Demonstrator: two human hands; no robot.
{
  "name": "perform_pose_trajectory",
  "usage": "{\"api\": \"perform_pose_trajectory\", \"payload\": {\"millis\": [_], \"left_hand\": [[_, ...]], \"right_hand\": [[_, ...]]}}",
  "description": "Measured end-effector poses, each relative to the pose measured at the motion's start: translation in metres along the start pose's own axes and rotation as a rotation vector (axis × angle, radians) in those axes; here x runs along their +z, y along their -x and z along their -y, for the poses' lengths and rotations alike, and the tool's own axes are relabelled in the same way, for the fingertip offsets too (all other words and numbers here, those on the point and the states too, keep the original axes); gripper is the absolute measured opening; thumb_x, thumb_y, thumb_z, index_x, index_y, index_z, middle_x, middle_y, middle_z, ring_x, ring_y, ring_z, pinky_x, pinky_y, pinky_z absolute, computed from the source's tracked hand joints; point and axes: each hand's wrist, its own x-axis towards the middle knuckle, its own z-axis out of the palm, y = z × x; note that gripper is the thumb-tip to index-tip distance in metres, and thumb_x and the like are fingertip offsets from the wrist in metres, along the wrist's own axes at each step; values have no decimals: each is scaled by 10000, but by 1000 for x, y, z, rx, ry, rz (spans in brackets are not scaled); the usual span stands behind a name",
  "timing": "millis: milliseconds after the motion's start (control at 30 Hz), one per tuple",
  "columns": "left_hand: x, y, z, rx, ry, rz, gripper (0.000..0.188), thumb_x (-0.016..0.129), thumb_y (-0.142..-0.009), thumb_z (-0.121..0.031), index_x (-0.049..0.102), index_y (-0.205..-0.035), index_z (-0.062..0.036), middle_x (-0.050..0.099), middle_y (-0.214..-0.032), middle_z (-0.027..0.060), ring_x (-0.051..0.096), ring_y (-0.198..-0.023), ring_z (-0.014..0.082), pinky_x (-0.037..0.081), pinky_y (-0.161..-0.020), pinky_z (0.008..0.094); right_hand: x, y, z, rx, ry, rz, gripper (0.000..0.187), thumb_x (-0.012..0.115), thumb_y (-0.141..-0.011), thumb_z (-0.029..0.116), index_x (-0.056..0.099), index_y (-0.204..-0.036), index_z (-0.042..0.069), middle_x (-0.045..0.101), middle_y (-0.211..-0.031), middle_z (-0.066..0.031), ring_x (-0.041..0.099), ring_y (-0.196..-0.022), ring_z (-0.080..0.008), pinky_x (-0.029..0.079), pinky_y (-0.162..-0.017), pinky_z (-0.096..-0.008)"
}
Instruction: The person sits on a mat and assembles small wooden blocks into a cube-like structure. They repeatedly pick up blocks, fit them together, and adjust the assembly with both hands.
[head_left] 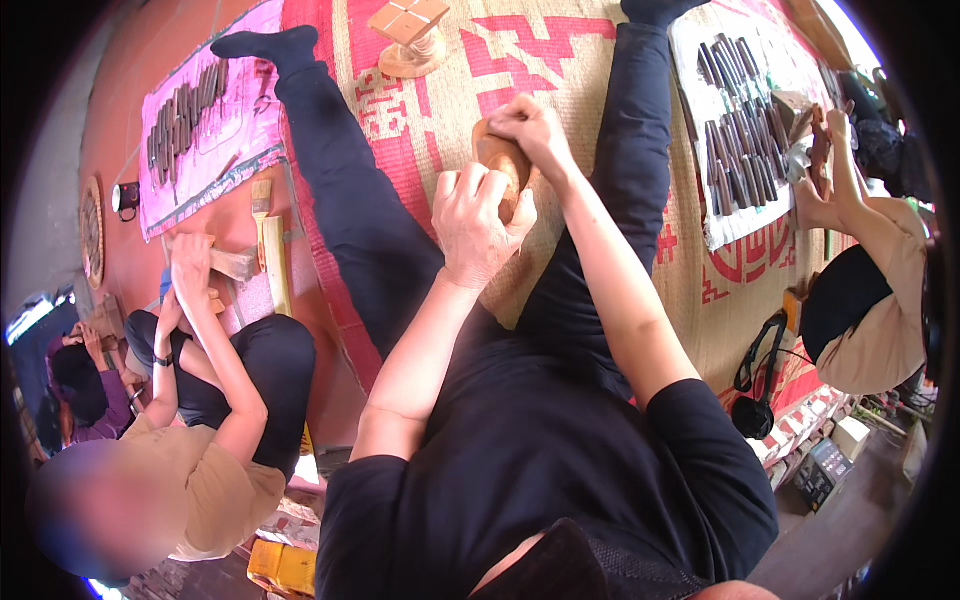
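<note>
Carved wooden piece (497, 152) between the person's trousered legs, over the patterned mat (590, 90). The left hand (477, 225) curls closed around its near end; the right hand (537, 140) — fingers bent inward — grips its far end. Finger undersides are hidden — exact contact cannot be told.

Both hands (475, 225) on a wooden piece (506, 158), patterned mat (590, 100) beneath

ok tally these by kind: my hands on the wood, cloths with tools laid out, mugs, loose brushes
Left hand and right hand, on the wood: 2
Pink cloth and white cloth: 2
Mug: 1
Loose brush: 1
Total: 6
</note>
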Motion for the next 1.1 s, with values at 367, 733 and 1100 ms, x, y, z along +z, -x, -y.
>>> {"api": "perform_pose_trajectory", "payload": {"millis": [367,733,1100], "left_hand": [[-2,-3,-5,10,3,13,187,719,-727,-198,579,-770,-80,540,-790,69,521,-753,277,452,-681,384],[-3,1,-7,14,7,-4,198,719,-729,-217,580,-762,-81,537,-785,77,516,-759,287,462,-694,388],[1,0,-11,59,-20,10,230,714,-729,-270,604,-809,-85,526,-783,70,513,-753,262,446,-681,386]], "right_hand": [[-14,-38,-40,8,225,-90,219,773,-750,182,622,-812,36,684,-782,-130,657,-761,-275,499,-728,-394],[-9,-47,-26,89,426,-134,219,755,-763,178,604,-822,31,666,-759,-128,658,-743,-243,502,-729,-368],[-5,-53,-14,-31,741,-79,243,774,-742,234,617,-809,61,681,-794,-149,657,-786,-334,498,-726,-423]]}}
